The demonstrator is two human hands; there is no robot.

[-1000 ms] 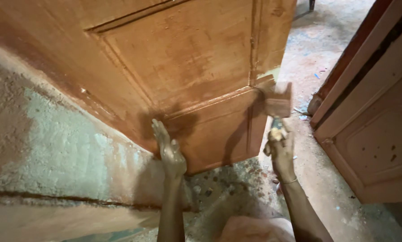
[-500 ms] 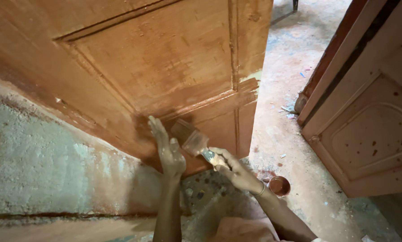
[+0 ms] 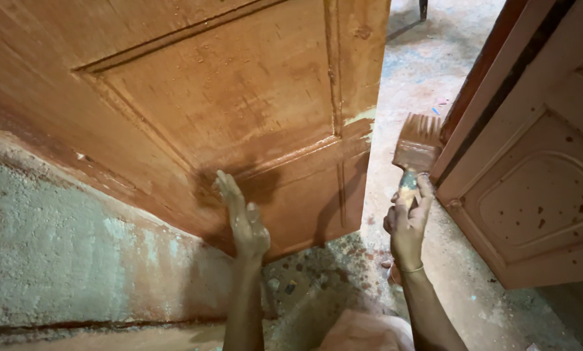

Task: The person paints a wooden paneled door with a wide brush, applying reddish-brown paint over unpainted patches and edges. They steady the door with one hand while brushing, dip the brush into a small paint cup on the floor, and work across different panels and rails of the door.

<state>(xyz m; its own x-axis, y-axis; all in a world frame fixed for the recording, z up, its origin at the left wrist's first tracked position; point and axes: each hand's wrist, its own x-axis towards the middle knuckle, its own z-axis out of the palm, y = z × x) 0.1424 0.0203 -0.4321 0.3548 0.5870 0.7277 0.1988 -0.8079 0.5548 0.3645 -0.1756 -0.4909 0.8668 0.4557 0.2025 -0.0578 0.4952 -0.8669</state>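
A brown wooden door [image 3: 239, 110] with a recessed panel stands open in front of me, its lower part wet with darker brown paint. My left hand [image 3: 244, 221] lies flat with fingers straight against the door's lower rail. My right hand [image 3: 406, 224] grips the handle of a wide paintbrush [image 3: 416, 146], bristles pointing up, held in the gap to the right of the door's edge and off its surface.
A second paler door leaf [image 3: 538, 188] with an arched panel and paint spots stands at the right. A rough plastered wall [image 3: 64, 253] rises at the lower left. The dusty concrete floor [image 3: 408, 71] shows between the doors. My knee [image 3: 363, 331] is at the bottom.
My right hand has swung the brush from the door's lower rail near my left hand out to the right, past the door's edge. My left hand stays on the door.
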